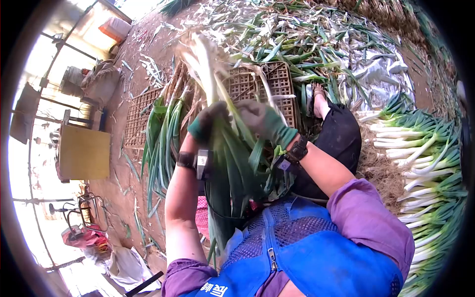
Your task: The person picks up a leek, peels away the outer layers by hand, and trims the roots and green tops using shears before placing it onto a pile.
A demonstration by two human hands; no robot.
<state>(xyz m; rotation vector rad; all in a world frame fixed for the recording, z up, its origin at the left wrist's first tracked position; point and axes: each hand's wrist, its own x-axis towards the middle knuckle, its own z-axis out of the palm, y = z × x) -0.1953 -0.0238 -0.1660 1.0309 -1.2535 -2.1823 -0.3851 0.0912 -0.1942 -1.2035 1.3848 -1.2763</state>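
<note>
Both of my hands wear dark gloves with green cuffs. My left hand (210,121) is wrapped around long green onions (205,69), just where the white stalks turn green. Their roots point away from me, a little blurred, and the leaves (225,173) hang down into my lap. Close beside it, my right hand (264,121) has its fingers curled onto a stalk of the same bunch; its fingertips are partly hidden. Further untrimmed green onions (170,123) lie on a brown plastic crate (141,119) to the left of my hands.
Another brown crate (279,81) stands ahead. Beyond it spreads a heap of stripped leaves (297,42) beside silvery sheeting (381,74). Cleaned green onions (420,163) lie in a long row at my right. A yellowish board (84,153) stands at the left.
</note>
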